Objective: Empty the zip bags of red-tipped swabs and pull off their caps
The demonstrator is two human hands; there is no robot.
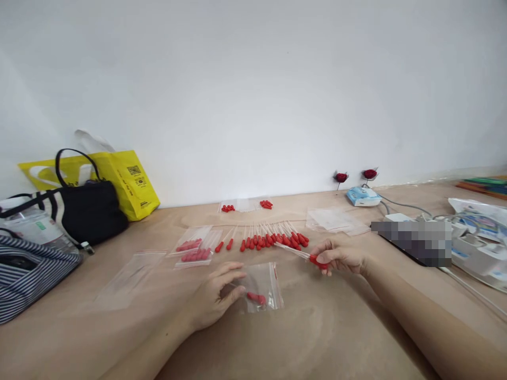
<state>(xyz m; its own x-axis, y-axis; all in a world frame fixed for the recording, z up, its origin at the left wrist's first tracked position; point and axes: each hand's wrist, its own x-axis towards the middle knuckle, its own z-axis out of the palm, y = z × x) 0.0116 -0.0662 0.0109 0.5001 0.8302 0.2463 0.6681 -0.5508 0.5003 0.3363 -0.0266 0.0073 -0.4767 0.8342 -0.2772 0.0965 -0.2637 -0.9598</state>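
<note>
My right hand (336, 257) is closed round a small bunch of droppers (318, 260), thumb pressed on their red bulbs, white stems pointing left. My left hand (222, 290) lies at the left side of a clear zip bag (271, 279), fingers apart and touching the plastic. Inside that bag a red dropper bulb (256, 298) shows; its stem runs toward my left fingers. Beyond both hands lies a row of loose droppers (273, 237), bulbs toward me. Filled zip bags (196, 254) with red bulbs overlap left of the row.
More bagged droppers (245, 205) lie against the wall. Flat bags rest at left (129, 279) and right (335, 219). A black handbag (93, 211) and yellow bag (132, 184) stand left. A blue-white pack (363, 196), blurred dark object (415, 243) and cables (471, 287) occupy the right.
</note>
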